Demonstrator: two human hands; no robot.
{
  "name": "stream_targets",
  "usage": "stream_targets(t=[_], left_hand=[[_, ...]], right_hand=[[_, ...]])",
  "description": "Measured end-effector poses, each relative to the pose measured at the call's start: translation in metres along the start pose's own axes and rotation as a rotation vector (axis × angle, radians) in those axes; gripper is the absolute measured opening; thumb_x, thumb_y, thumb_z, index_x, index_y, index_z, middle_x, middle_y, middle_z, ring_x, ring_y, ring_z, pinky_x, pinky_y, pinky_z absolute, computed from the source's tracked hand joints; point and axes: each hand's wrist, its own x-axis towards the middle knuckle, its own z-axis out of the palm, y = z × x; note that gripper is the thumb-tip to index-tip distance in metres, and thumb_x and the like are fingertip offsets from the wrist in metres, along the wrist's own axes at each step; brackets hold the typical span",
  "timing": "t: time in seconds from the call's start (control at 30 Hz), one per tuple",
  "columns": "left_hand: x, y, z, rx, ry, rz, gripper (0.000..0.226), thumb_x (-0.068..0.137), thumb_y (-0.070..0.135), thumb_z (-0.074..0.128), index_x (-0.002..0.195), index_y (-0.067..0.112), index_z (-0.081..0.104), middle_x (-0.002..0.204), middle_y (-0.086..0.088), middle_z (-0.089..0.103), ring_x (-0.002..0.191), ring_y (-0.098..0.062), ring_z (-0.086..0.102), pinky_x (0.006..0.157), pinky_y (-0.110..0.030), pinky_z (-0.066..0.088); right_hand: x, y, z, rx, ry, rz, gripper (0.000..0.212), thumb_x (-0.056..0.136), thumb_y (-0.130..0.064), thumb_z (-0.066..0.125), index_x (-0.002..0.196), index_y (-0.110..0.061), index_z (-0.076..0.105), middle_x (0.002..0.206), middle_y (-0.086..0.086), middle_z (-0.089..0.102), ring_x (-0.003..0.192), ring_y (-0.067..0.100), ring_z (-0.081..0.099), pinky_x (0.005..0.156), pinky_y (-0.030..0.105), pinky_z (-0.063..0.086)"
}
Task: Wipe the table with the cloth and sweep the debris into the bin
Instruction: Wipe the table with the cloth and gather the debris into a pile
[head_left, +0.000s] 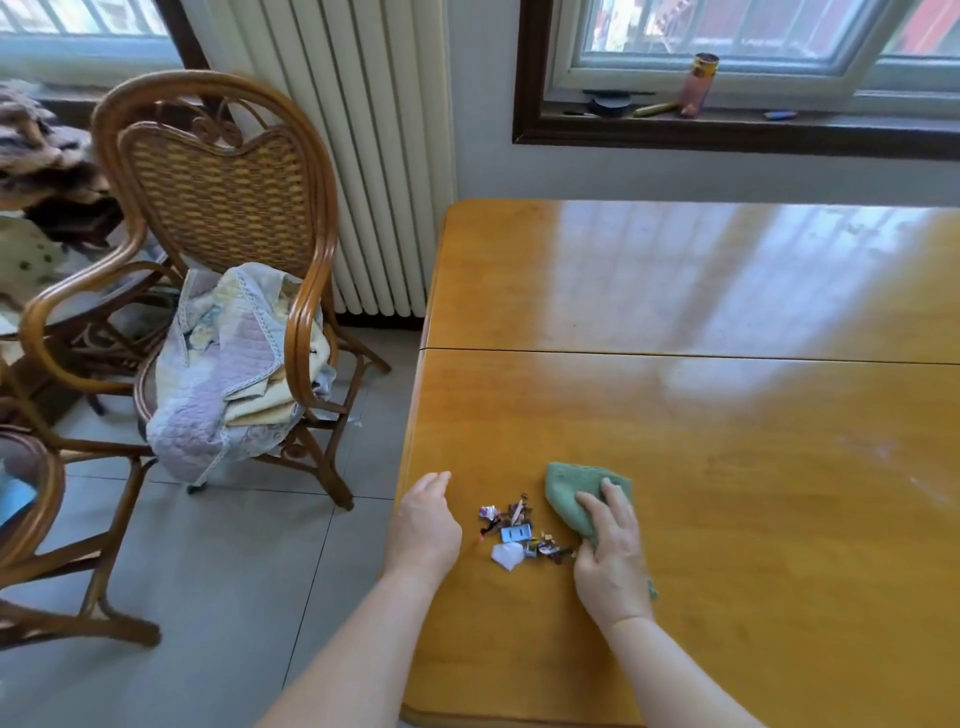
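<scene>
A green cloth (569, 491) lies on the glossy wooden table (727, 441) near its left edge. My right hand (610, 556) presses flat on the cloth's near part, fingers spread over it. Just left of the cloth sits a small pile of debris (519, 535): wrappers, a blue scrap and a white paper piece. My left hand (423, 525) rests at the table's left edge, left of the pile, fingers curled and holding nothing. No bin is in view.
A rattan chair (218, 218) with a quilted blanket (228, 374) on its seat stands on the tiled floor left of the table. A radiator (358, 156) is behind it. Small items and a jar (701, 83) sit on the windowsill.
</scene>
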Motion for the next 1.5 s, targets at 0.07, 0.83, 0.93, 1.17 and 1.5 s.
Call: stream_targets(t=[0.07,0.83,0.93,1.17,1.5], left_hand=[[-0.011,-0.007,-0.003,-0.009,-0.026,0.007,0.045,0.098,0.010,0.028,0.140,0.017,0.041,0.148,0.001,0.039,0.135,-0.017,0.036,0.111,-0.030,0.031],[-0.039,-0.031,-0.017,-0.103,-0.023,-0.045,0.044,0.099,0.009,0.033,0.141,0.020,0.039,0.148,0.001,0.038,0.135,-0.020,0.037,0.108,-0.033,0.036],[-0.036,-0.042,-0.028,-0.208,0.125,-0.139,0.042,0.098,0.008,0.032,0.134,0.019,0.049,0.141,0.000,0.048,0.126,-0.021,0.047,0.101,-0.034,0.042],[-0.040,-0.057,-0.046,-0.263,0.352,-0.296,0.040,0.097,0.006,0.034,0.126,0.020,0.057,0.134,-0.002,0.055,0.116,-0.027,0.054,0.084,-0.031,0.044],[-0.052,-0.013,-0.007,-0.277,0.450,-0.463,0.039,0.098,0.010,0.035,0.129,0.025,0.053,0.135,0.005,0.054,0.112,-0.022,0.058,0.085,-0.033,0.053]], right_hand=[[-0.012,-0.018,0.018,0.060,-0.031,-0.007,0.052,0.080,0.010,0.043,0.124,-0.015,0.052,0.150,0.004,0.029,0.141,0.020,0.018,0.115,0.028,0.012],[-0.061,-0.047,0.013,0.263,0.169,0.043,0.060,0.084,0.009,0.043,0.136,-0.021,0.037,0.150,-0.002,0.028,0.141,0.013,0.017,0.115,0.032,0.017],[-0.073,-0.055,0.010,0.076,-0.069,-0.413,0.060,0.079,0.011,0.042,0.131,-0.019,0.046,0.144,-0.005,0.035,0.139,0.010,0.021,0.115,0.034,0.020],[-0.084,-0.050,0.053,-0.329,-0.727,-0.990,0.051,0.082,-0.017,0.052,0.131,-0.022,0.041,0.150,0.005,0.032,0.143,0.023,0.015,0.116,0.049,0.011],[0.090,-0.040,-0.024,-0.077,-0.225,-0.305,0.057,0.079,0.011,0.041,0.130,-0.013,0.047,0.147,0.009,0.037,0.139,0.025,0.024,0.117,0.038,0.019]])
